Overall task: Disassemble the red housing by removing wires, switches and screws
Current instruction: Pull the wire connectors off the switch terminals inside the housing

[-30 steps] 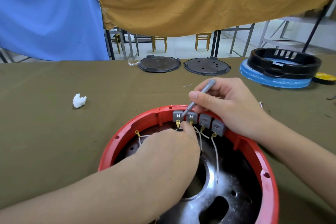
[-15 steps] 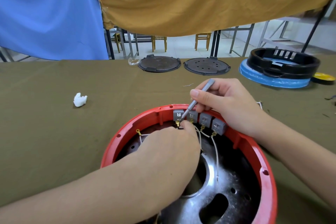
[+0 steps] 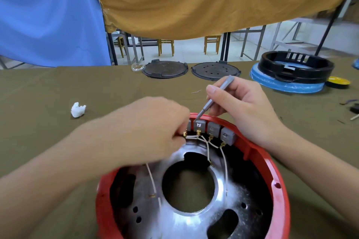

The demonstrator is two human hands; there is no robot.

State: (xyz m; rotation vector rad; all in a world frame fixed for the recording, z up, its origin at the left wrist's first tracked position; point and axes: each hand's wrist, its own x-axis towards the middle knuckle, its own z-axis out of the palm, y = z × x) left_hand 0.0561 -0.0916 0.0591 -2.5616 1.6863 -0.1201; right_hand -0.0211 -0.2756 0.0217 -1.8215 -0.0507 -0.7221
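1. Housing (image 3: 270, 163) lies open side up on the worktop (image 3: 48, 91), switches (image 3: 213, 129) in a row at its far wall, wires (image 3: 223, 159) running off their brass terminals.
2. Advice: keep the tool tip seated at one switch, pull each terminal straight off, don't yank the wire.
3. Right hand (image 3: 246, 110) grip: clamped on the screwdriver (image 3: 215, 96).
4. Left hand (image 3: 147, 130) grip: fingers together, seemingly pinching the leftmost terminal.

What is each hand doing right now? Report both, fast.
Left hand: fingers curled at the wire terminal by the grey switches, apparently pinching it.
Right hand: holding the grey screwdriver.
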